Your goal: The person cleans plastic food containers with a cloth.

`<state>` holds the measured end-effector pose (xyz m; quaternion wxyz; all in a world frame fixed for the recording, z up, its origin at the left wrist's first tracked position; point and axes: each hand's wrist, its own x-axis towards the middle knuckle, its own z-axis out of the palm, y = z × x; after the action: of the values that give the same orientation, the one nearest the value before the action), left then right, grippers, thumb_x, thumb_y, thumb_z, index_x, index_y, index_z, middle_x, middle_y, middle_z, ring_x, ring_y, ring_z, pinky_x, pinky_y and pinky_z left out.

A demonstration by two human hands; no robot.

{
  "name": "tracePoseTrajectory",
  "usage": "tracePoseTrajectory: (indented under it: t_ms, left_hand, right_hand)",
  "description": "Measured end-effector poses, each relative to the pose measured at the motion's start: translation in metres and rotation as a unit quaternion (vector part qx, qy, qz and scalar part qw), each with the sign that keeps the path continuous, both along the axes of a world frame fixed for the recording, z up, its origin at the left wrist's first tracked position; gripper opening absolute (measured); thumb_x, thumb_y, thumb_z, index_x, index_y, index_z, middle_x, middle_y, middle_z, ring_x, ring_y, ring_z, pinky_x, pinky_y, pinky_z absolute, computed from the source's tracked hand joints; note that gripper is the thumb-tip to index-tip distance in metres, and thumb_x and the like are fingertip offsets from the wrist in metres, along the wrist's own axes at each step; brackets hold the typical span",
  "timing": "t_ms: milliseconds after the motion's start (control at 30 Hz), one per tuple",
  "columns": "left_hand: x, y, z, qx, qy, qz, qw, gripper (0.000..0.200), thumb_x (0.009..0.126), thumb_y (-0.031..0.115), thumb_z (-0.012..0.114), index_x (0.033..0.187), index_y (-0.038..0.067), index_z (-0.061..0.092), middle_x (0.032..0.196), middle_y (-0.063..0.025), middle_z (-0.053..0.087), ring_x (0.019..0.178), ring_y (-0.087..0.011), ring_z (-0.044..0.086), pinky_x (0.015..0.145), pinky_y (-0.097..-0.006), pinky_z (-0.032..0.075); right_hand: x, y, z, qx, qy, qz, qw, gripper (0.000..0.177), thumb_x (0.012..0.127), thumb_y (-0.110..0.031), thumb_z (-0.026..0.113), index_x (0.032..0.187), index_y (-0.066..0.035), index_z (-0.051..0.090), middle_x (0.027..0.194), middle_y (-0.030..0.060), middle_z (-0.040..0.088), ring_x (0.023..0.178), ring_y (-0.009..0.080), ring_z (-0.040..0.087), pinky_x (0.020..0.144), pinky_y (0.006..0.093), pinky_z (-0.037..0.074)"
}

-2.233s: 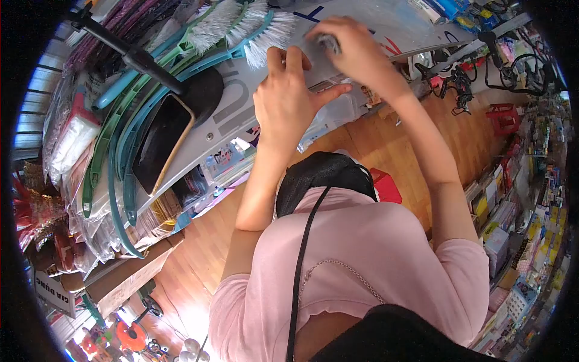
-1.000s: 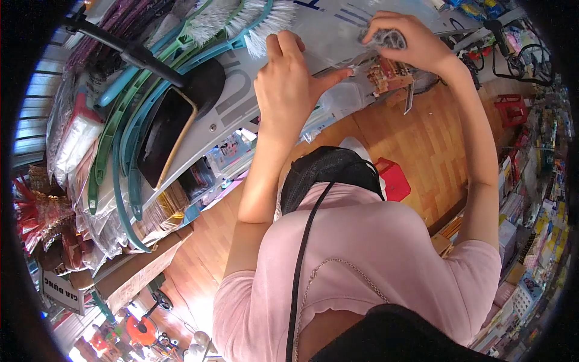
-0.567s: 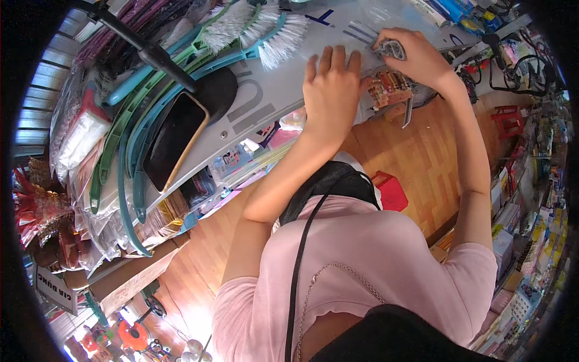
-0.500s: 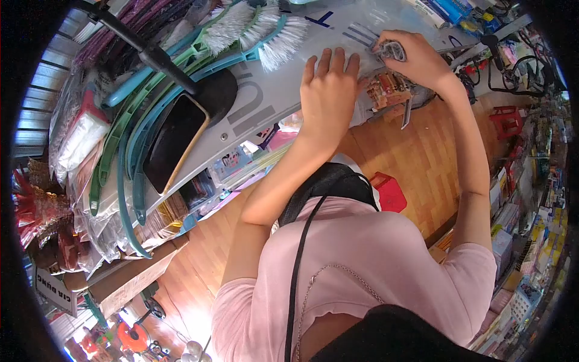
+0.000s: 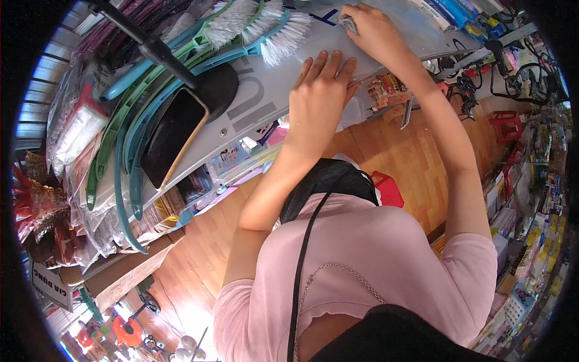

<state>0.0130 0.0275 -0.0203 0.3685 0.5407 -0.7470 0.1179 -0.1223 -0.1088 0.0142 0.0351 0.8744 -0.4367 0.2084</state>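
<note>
My right hand [image 5: 375, 37] is closed around a crumpled grey wad [image 5: 348, 24], its fingers pressing it near the upper part of the pale panel [image 5: 283, 87]. Whether the wad is cloth or a scouring pad, I cannot tell. Fingers stretched out, my left hand [image 5: 319, 90] lies flat near the panel's front edge and holds nothing. Dark blue strokes [image 5: 324, 17] show on the panel just left of the wad, and large grey lettering [image 5: 248, 99] runs along it further left. White-bristled brushes [image 5: 283, 42] with green and blue handles lie left of my hands.
A black stand base [image 5: 217, 87] with a pole rests on the panel at left. Plastic-wrapped goods [image 5: 78, 142] crowd the far left. Below lies a wooden floor [image 5: 398, 145] with a red stool [image 5: 506, 125]. Packed shelves [image 5: 531, 241] line the right; black cables [image 5: 531, 72] hang at upper right.
My right hand has moved up and to the left across the panel with the grey wad. My left hand has shifted slightly left and stays flat.
</note>
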Motion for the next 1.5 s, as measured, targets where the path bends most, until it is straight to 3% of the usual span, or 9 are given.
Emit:
tracePoseTrajectory:
  t_ms: [433,600,667,700,767,833,967,1200,1500]
  left_hand:
    - [-0.005,0.006,0.024,0.147,0.14,0.033,0.979,0.038,0.071,0.027,0.08,0.099,0.008,0.065,0.109,-0.007,0.062,0.091,-0.0299,0.066,0.074,-0.0388,0.053]
    - [-0.004,0.005,0.02,0.147,0.156,0.012,0.977,0.041,0.069,0.028,0.082,0.1,0.008,0.064,0.108,-0.0052,0.06,0.088,-0.0292,0.065,0.078,-0.0415,0.052]
    - [-0.01,0.007,0.016,-0.092,0.108,-0.015,0.99,0.035,0.069,0.025,0.082,0.094,0.007,0.064,0.108,-0.0076,0.064,0.092,-0.0292,0.065,0.091,-0.0478,0.047]
    - [-0.02,0.025,0.004,-0.138,0.118,-0.004,0.983,0.022,0.073,0.017,0.077,0.087,0.008,0.062,0.101,-0.0108,0.067,0.096,-0.0282,0.065,0.101,-0.0531,0.038]
    - [-0.027,0.043,-0.043,-0.163,0.244,-0.17,0.941,0.007,0.076,0.007,0.066,0.078,0.01,0.06,0.083,-0.0082,0.067,0.08,-0.0257,0.068,0.08,-0.0423,0.053]
    - [-0.052,0.042,-0.076,-0.109,0.21,-0.109,0.965,0.008,0.077,0.009,0.065,0.074,0.007,0.058,0.072,-0.0074,0.063,0.072,-0.0242,0.066,0.067,-0.0344,0.053]
    - [-0.077,0.007,-0.197,0.167,0.166,-0.013,0.972,0.008,0.08,0.012,0.068,0.08,0.007,0.062,0.08,-0.0072,0.063,0.073,-0.0281,0.064,0.063,-0.0395,0.051]
    - [-0.101,-0.036,-0.342,0.224,-0.067,-0.026,0.972,0.012,0.079,0.021,0.068,0.084,0.012,0.061,0.081,-0.0028,0.057,0.079,-0.021,0.064,0.065,-0.0356,0.055]
    - [-0.111,-0.05,-0.321,0.226,-0.115,0.023,0.967,0.008,0.079,0.018,0.065,0.077,0.013,0.059,0.079,-0.0018,0.056,0.078,-0.0196,0.063,0.065,-0.0348,0.055]
  right_hand:
    - [-0.039,0.025,0.03,0.114,-0.038,0.302,0.946,0.02,0.076,-0.007,0.064,0.096,-0.007,0.066,0.097,0.0132,0.067,0.09,0.032,0.065,0.08,0.0393,0.049]
    - [-0.111,0.053,0.059,0.259,-0.026,0.239,0.936,0.028,0.078,-0.01,0.066,0.105,-0.005,0.064,0.103,0.0171,0.065,0.097,0.0302,0.062,0.087,0.0373,0.048]
    - [-0.148,0.06,0.049,0.242,-0.085,0.224,0.94,0.026,0.075,-0.008,0.067,0.101,-0.007,0.066,0.102,0.0091,0.066,0.097,0.0243,0.063,0.087,0.0335,0.047]
    - [-0.165,0.063,0.041,0.219,-0.119,0.209,0.946,0.025,0.077,-0.008,0.066,0.103,-0.007,0.066,0.102,0.0085,0.066,0.097,0.0221,0.063,0.086,0.0319,0.047]
    - [-0.194,0.069,0.025,0.214,-0.17,0.152,0.95,0.023,0.081,-0.007,0.065,0.104,-0.004,0.066,0.103,0.0082,0.066,0.096,0.0196,0.063,0.086,0.0301,0.046]
    - [-0.216,0.073,0.003,0.218,-0.189,0.113,0.951,0.021,0.082,-0.007,0.064,0.103,-0.004,0.066,0.101,0.0084,0.067,0.094,0.0205,0.064,0.085,0.0298,0.047]
    - [-0.244,0.087,-0.026,0.249,-0.244,0.056,0.936,0.021,0.082,-0.004,0.064,0.103,-0.004,0.066,0.099,0.0088,0.067,0.092,0.0205,0.064,0.084,0.029,0.047]
    - [-0.292,0.105,-0.041,0.272,-0.306,-0.021,0.912,0.022,0.081,-0.001,0.064,0.102,-0.005,0.066,0.101,0.0086,0.065,0.094,0.0194,0.062,0.084,0.0293,0.046]
    - [-0.327,0.102,-0.04,0.279,-0.324,-0.047,0.903,0.02,0.081,-0.002,0.064,0.101,-0.004,0.065,0.1,0.0085,0.065,0.096,0.0189,0.061,0.087,0.029,0.045]
